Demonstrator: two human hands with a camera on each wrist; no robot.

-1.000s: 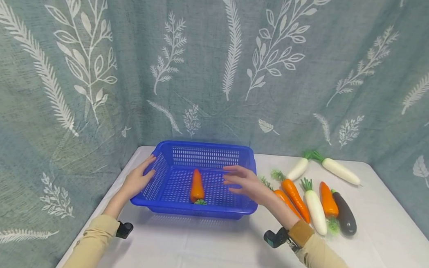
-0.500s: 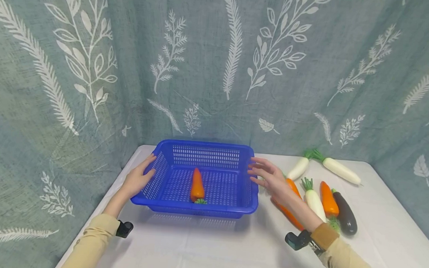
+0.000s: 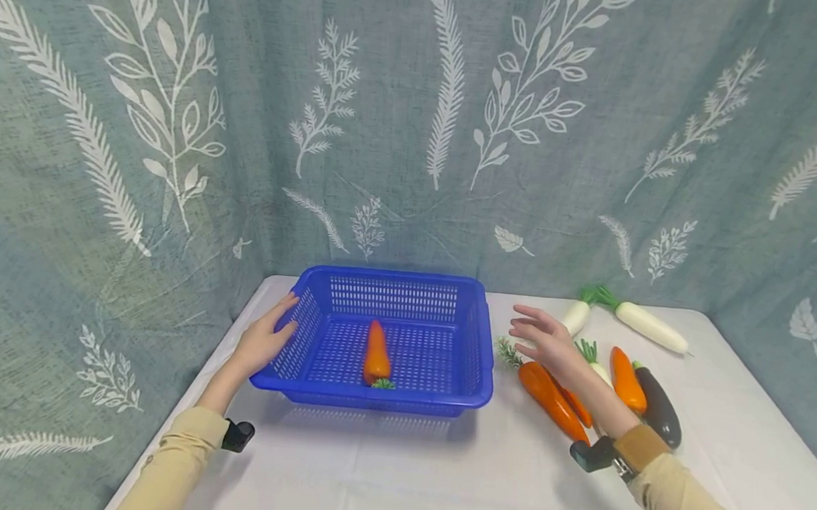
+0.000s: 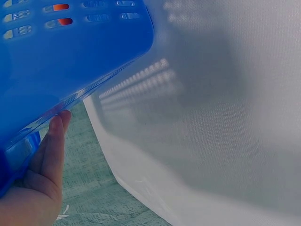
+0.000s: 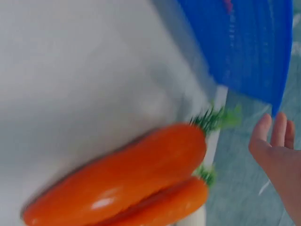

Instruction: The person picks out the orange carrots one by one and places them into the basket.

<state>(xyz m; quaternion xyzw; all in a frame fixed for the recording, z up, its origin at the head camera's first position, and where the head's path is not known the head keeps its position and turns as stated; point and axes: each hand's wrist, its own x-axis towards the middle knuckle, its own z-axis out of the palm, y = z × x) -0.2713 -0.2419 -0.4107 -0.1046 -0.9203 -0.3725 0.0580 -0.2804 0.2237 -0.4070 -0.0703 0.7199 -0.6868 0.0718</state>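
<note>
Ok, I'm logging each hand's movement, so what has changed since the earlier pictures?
The right hand has moved rightward, from over the blue perforated plastic basket to beyond its right side, near the long green-topped orange carrots. No hold was visibly taken or released. The left hand stays at the basket's left rim; the single tapered orange carrot inside hasn't moved.

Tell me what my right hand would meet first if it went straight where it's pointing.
Probably the right side of the basket; the right hand points toward it. Its height is unclear, so it might pass over.
</note>
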